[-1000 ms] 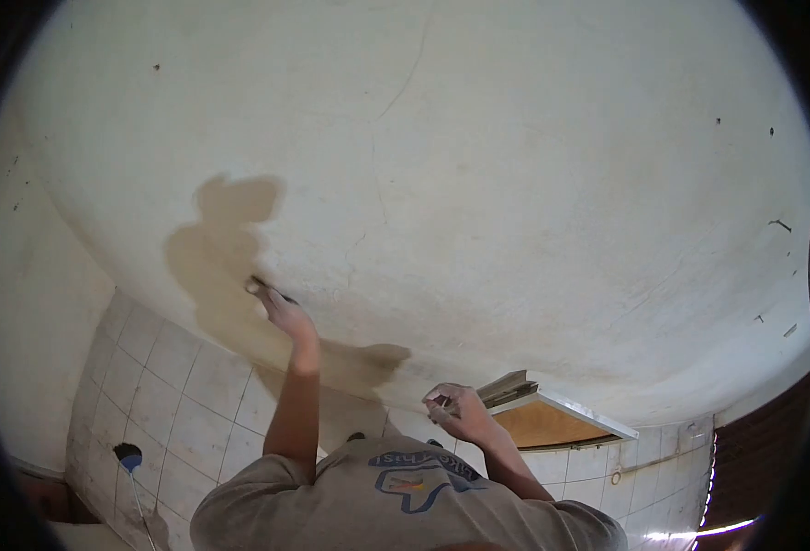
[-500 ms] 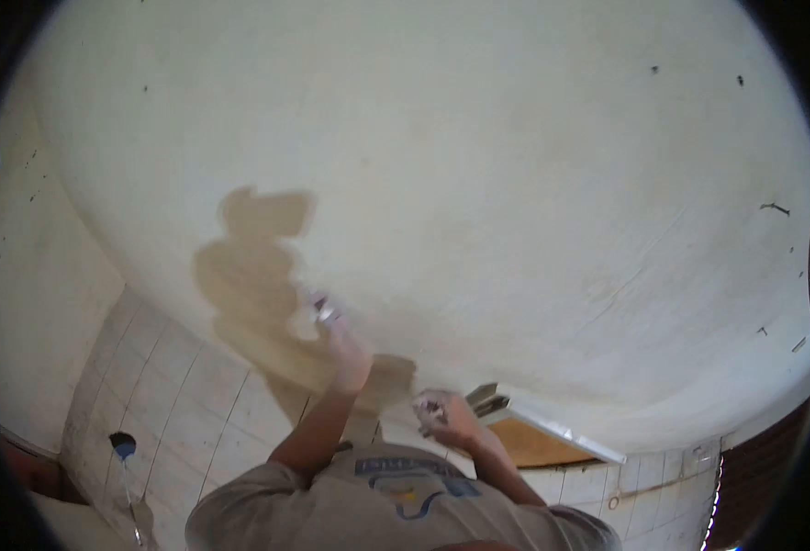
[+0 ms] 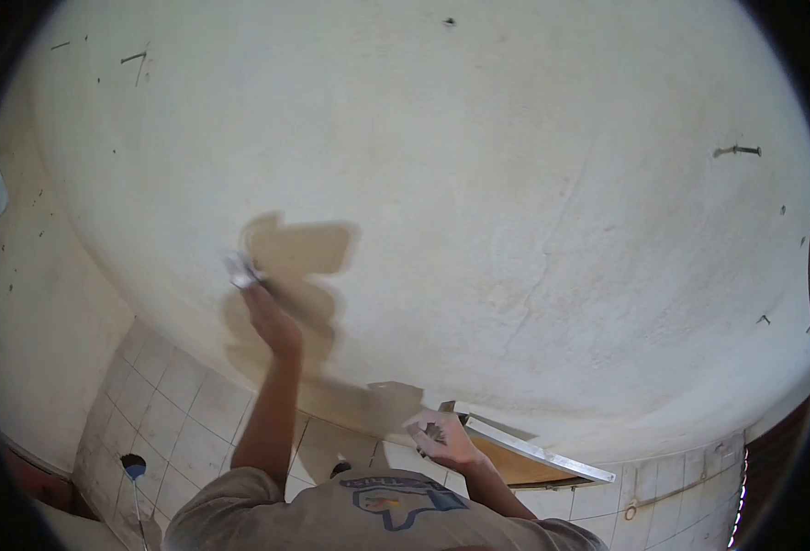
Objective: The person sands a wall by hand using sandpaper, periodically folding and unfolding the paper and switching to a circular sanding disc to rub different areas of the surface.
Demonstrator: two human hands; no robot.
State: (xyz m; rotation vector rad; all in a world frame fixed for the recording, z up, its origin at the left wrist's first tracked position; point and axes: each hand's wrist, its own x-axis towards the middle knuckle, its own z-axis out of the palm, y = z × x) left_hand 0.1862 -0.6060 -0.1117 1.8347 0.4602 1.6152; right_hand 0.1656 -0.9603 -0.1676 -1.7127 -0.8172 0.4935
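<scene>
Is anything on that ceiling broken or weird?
Yes. A thin crack runs down the ceiling right of centre, small dark marks dot it near the edges, and the opening beside the right hand shows a gap. The left hand presses a scraper up.

The person wears a short-sleeved grey-beige T-shirt (image 3: 350,519) with a printed emblem (image 3: 396,500) in dark blue, bearing pale lettering along its upper edge and a yellow-and-red patch at its centre. Both forearms are bare from the sleeve hems onward, and the left hand (image 3: 272,321) and right hand (image 3: 437,439) carry no gloves.
</scene>
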